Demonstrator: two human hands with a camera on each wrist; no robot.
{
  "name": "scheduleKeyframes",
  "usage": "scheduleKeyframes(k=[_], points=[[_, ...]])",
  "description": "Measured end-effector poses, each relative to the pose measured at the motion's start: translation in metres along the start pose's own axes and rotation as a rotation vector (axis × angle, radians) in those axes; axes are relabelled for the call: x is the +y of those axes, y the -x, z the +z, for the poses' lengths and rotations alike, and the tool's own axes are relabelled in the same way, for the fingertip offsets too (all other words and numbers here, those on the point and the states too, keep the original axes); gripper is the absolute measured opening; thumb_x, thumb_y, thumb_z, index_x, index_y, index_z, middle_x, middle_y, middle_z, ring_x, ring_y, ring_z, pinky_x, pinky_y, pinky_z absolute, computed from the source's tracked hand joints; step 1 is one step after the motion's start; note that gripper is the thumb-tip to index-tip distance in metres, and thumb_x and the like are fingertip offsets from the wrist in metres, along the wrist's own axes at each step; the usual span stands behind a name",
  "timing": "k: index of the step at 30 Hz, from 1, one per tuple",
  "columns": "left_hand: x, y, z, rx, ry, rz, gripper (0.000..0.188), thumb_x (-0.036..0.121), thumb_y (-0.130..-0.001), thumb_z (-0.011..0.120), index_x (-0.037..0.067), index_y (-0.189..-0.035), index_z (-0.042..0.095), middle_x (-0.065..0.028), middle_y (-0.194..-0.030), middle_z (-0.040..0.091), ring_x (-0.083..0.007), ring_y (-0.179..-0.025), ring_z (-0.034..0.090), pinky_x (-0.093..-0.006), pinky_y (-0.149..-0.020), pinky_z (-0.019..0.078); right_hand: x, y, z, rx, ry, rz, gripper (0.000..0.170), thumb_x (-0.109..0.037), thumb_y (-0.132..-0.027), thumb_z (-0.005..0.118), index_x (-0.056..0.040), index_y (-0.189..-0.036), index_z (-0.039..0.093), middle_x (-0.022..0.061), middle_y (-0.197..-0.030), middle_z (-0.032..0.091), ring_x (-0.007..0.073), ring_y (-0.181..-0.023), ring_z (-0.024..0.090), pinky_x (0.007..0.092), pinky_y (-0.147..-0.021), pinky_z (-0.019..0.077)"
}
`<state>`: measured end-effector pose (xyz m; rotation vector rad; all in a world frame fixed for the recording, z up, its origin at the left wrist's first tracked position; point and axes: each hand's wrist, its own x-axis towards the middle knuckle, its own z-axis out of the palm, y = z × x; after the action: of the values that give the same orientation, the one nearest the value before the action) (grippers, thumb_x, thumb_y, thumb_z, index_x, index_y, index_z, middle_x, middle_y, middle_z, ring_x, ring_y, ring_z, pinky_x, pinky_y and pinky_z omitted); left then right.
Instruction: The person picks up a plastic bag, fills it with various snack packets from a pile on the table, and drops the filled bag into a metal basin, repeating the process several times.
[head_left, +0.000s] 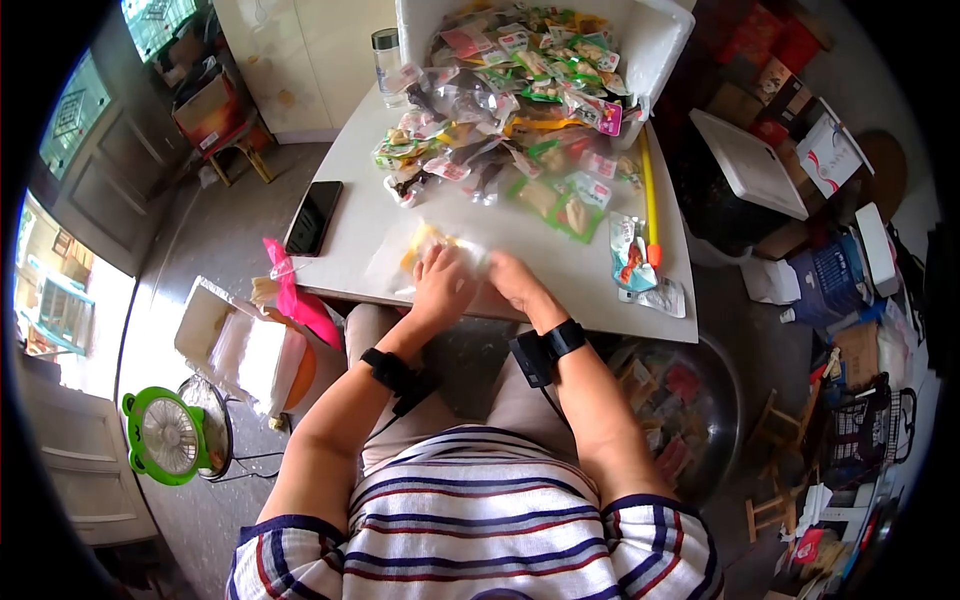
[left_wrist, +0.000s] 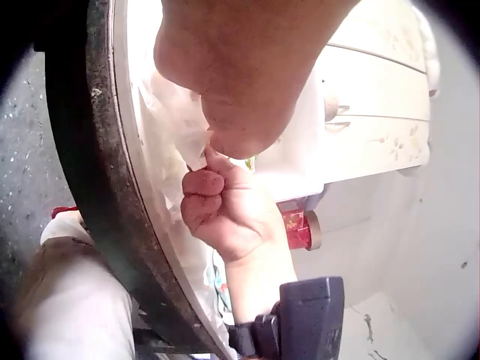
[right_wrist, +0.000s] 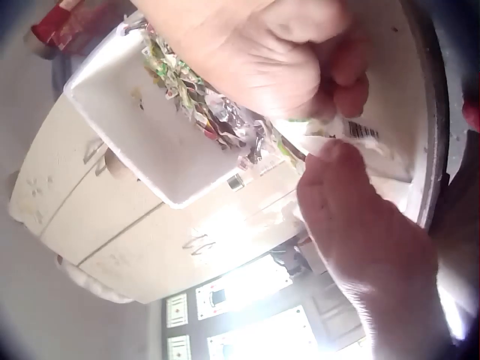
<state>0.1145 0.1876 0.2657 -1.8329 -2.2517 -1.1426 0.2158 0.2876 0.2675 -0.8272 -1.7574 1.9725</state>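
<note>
A clear plastic bag (head_left: 408,258) with a yellow patch lies at the table's near edge, partly covered by my hands. My left hand (head_left: 442,288) pinches it; in the right wrist view the left thumb and fingers (right_wrist: 330,169) close on its edge, and a barcode shows on the bag (right_wrist: 382,146). Close beside it, my right hand (head_left: 515,282) grips the bag's right side, its fingers curled in the left wrist view. Ahead of the hands, a heap of small sealed food packets (head_left: 465,150) spills from a white foam box (head_left: 660,50).
A black phone (head_left: 313,218) and a glass jar (head_left: 388,65) stand on the left of the table (head_left: 350,260). At right lie a yellow stick (head_left: 651,200) and a blue-white packet (head_left: 630,255). A metal basin (head_left: 725,400) of packets sits below right; a box of plastic bags (head_left: 235,345) stands left.
</note>
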Motion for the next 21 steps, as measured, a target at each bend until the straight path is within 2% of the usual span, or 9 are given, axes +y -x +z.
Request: scheduleKeyframes(k=[1,5,8,12,15,17,18,20,21], points=[[-0.001,0.0,-0.002,-0.027,0.02,0.061,0.013,0.013,-0.063,0.056,0.01,-0.075,0.052,-0.0126,-0.109,0.045,-0.0354,-0.107,0.035,-0.0434,-0.088,0.0274,-0.006,0.005,-0.004,0.101,-0.044,0.06,0.012,-0.006,-0.075,0.045,-0.0021,-0.08,0.055,0.0019,-0.064,0.052,0.0093,-0.051,0.046,0.0236,-0.044,0.0378],[-0.006,0.0,0.006,-0.028,0.113,0.079,0.011,0.01,-0.063,0.056,0.008,-0.074,0.052,-0.0149,-0.108,0.045,-0.036,-0.105,0.036,-0.0438,-0.088,0.0291,0.013,-0.005,0.002,0.071,0.222,-0.168,0.012,-0.005,-0.075,0.045,-0.0002,-0.081,0.054,0.003,-0.064,0.053,0.0109,-0.048,0.047,0.0238,-0.041,0.0376],[-0.01,-0.002,0.007,-0.016,0.177,0.094,0.01,0.007,-0.064,0.056,0.006,-0.073,0.052,-0.0167,-0.107,0.045,-0.0358,-0.104,0.037,-0.0418,-0.087,0.0318,0.002,-0.01,-0.005,0.27,0.019,0.003,0.012,-0.005,-0.075,0.045,0.0015,-0.082,0.052,0.0054,-0.065,0.053,0.0127,-0.046,0.048,0.025,-0.041,0.0381],[-0.008,-0.004,0.006,-0.056,0.211,0.093,0.011,0.007,-0.064,0.057,0.004,-0.073,0.052,-0.018,-0.102,0.048,-0.0353,-0.1,0.041,-0.038,-0.083,0.0361,-0.02,-0.002,0.005,0.133,0.212,0.022,0.011,-0.002,-0.072,0.042,-0.0007,-0.08,0.05,0.0033,-0.063,0.05,0.0118,-0.047,0.047,0.0237,-0.039,0.0378],[-0.006,-0.007,0.0,-0.135,0.264,0.068,0.011,0.009,-0.065,0.057,0.004,-0.073,0.053,-0.0175,-0.096,0.05,-0.0335,-0.095,0.045,-0.0368,-0.081,0.0377,-0.004,-0.012,0.004,0.295,-0.049,0.083,0.013,-0.001,-0.071,0.042,-0.0013,-0.081,0.051,0.0052,-0.065,0.051,0.0118,-0.048,0.049,0.024,-0.038,0.0377],[-0.005,-0.011,-0.008,-0.226,0.244,0.068,0.012,0.012,-0.067,0.057,0.003,-0.075,0.053,-0.0164,-0.091,0.053,-0.0313,-0.09,0.049,-0.0353,-0.077,0.0399,0.0,-0.009,0.005,0.288,-0.094,0.047,0.013,-0.002,-0.072,0.042,-0.0016,-0.081,0.051,0.0056,-0.067,0.052,0.0119,-0.049,0.049,0.0232,-0.038,0.0381],[-0.002,-0.014,-0.014,-0.27,0.248,-0.032,0.013,0.013,-0.068,0.057,0.003,-0.075,0.053,-0.0157,-0.088,0.054,-0.0303,-0.087,0.051,-0.0347,-0.075,0.0407,0.0,-0.006,0.006,0.285,-0.118,0.029,0.012,-0.002,-0.072,0.042,-0.0017,-0.081,0.051,0.0059,-0.068,0.052,0.0119,-0.049,0.05,0.0228,-0.038,0.0383],[0.002,-0.026,-0.027,-0.353,0.255,-0.232,0.017,0.017,-0.071,0.056,0.001,-0.076,0.054,-0.0142,-0.082,0.055,-0.0281,-0.082,0.054,-0.0336,-0.071,0.0424,0.013,-0.007,-0.008,0.384,0.121,-0.082,0.012,-0.004,-0.073,0.043,-0.001,-0.082,0.051,0.0077,-0.07,0.053,0.0157,-0.053,0.052,0.0253,-0.043,0.0411],[-0.009,-0.037,-0.028,-0.325,0.22,-0.125,0.02,0.02,-0.073,0.055,0.001,-0.079,0.054,-0.0128,-0.079,0.056,-0.0264,-0.076,0.055,-0.0332,-0.065,0.0432,0.019,-0.007,-0.015,0.434,0.241,-0.138,0.012,-0.004,-0.074,0.044,-0.0006,-0.083,0.051,0.0086,-0.071,0.054,0.0176,-0.055,0.053,0.0266,-0.045,0.0424]])
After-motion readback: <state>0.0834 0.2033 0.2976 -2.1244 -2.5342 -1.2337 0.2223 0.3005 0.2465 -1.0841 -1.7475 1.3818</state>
